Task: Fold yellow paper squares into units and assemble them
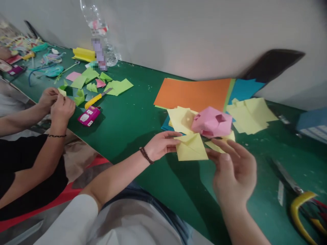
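Note:
My left hand point(163, 144) pinches the left edge of a square of yellow paper point(192, 148), folded with crease lines meeting near its top. My right hand point(235, 166) is at the paper's right side, its fingers apart and a fingertip close to the edge; I cannot tell whether it touches. Just beyond the hands rests a pink folded-paper shape point(213, 122) with openings in its faces. Loose yellow sheets point(180, 119) lie beside and partly under it.
Orange paper point(194, 92) and more yellow sheets point(251, 114) lie toward the wall. Yellow-handled scissors point(298, 207) are at right. On the left, another person's hands point(60, 102) hold paper near a yellow utility knife point(98, 98), a purple box point(89, 115) and a plastic bottle point(95, 23).

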### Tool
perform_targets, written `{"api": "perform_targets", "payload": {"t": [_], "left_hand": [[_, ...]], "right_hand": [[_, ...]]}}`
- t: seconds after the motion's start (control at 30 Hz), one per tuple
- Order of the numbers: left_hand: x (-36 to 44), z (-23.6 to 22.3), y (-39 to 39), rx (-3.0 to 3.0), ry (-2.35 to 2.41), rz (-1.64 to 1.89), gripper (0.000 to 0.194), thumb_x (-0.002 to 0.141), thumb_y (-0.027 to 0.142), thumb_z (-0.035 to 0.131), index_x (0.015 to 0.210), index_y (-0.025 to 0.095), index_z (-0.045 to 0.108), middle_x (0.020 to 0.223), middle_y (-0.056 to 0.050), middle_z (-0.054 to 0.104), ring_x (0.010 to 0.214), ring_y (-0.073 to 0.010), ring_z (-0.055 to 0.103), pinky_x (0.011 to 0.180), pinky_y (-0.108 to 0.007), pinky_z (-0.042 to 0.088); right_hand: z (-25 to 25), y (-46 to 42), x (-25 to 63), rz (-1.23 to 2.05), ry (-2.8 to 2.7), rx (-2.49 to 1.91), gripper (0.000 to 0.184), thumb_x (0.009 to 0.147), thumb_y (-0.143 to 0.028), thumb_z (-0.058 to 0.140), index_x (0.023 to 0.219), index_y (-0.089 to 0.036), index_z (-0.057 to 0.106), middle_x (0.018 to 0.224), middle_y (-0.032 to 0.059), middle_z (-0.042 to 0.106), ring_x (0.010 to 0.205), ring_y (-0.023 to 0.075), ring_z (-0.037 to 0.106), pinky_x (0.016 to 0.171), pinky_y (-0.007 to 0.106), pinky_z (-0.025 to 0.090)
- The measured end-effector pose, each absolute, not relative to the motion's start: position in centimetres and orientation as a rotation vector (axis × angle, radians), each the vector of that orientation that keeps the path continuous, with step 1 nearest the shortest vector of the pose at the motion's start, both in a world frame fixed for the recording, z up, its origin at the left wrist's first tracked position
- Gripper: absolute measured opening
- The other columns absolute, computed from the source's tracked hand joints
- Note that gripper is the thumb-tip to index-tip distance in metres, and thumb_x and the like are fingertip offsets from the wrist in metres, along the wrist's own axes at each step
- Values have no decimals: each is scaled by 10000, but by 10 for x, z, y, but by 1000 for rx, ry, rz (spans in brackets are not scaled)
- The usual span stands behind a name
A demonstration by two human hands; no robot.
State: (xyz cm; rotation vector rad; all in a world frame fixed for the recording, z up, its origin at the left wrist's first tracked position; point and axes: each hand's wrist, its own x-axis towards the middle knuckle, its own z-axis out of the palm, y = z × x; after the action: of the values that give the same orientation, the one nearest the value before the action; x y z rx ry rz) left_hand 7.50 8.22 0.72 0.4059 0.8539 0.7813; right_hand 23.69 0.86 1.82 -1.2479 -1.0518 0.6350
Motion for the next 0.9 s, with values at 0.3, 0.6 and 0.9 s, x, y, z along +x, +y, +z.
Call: {"api": "perform_targets", "payload": {"t": [0.3,0.6,0.9], "left_hand": [[74,5,72,528,892,946,200,655,103,762,834,118,674,788,-30,676,733,-128,640,694,-287,528],[82,-1,67,847,970,1020,278,687,328,784,793,135,614,749,-13,635,708,-119,598,681,-267,492],[86,0,58,1143,1042,1097,268,837,396,636,849,190,465,584,70,453,495,-73,412,478,-202,305]], "right_hand": [[11,5,230,717,-1152,-1394,432,779,-361,722,1167,-236,580,1111,85,691,926,208,693,752,359,595],[6,8,233,754,-1182,-1468,378,812,-342,671,1164,-245,573,1128,83,658,895,192,675,717,331,585],[3,13,229,735,-1243,-1498,548,748,-287,702,1259,-271,507,1288,85,562,926,169,632,699,291,550]]}}
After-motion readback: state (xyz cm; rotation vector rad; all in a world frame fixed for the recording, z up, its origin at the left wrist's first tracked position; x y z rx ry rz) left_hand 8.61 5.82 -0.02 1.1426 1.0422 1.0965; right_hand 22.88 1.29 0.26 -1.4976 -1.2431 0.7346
